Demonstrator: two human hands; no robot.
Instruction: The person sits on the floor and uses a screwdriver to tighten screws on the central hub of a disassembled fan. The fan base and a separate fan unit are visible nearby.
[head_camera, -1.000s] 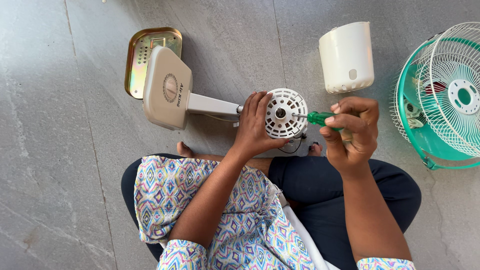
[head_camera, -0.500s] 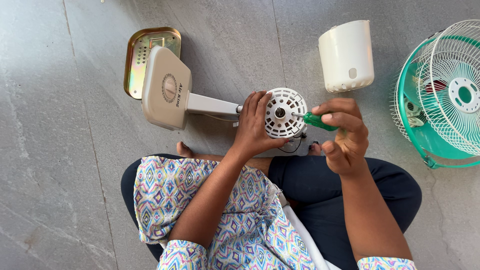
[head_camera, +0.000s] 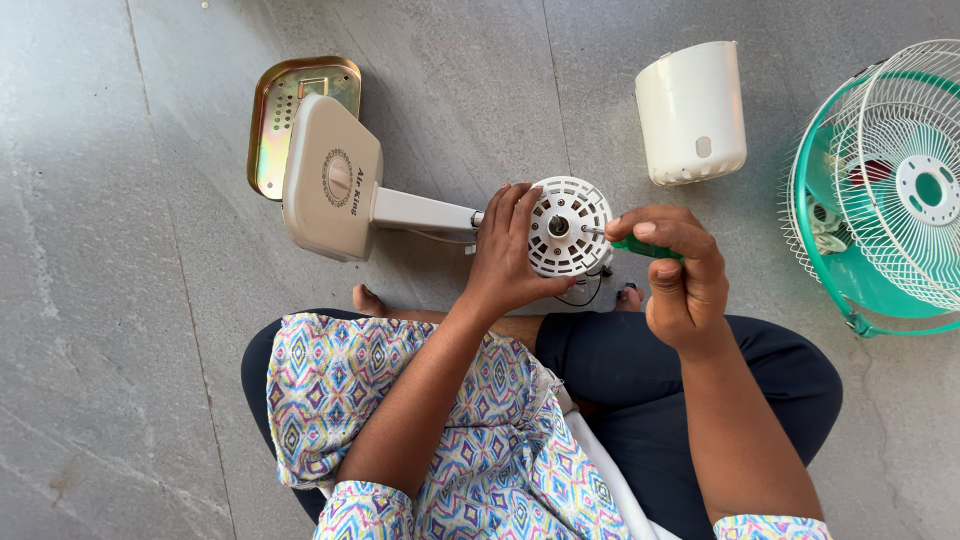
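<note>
A beige table fan lies on its side on the grey floor, its base (head_camera: 333, 180) to the left and its white slotted motor head (head_camera: 572, 226) facing up. My left hand (head_camera: 507, 252) grips the left side of the motor head. My right hand (head_camera: 680, 272) holds a green-handled screwdriver (head_camera: 640, 245), whose thin metal tip points left and touches the motor face near its centre shaft. I sit cross-legged just below the fan, in dark trousers and a patterned top.
A shiny metal base plate (head_camera: 278, 112) lies under the fan base at upper left. A white plastic motor cover (head_camera: 692, 112) stands at upper right. A teal and white wire fan guard (head_camera: 893, 190) with loose parts inside lies at the right edge.
My right hand has moved left with the screwdriver, bringing its tip closer onto the motor face. My left hand stays on the motor head.
</note>
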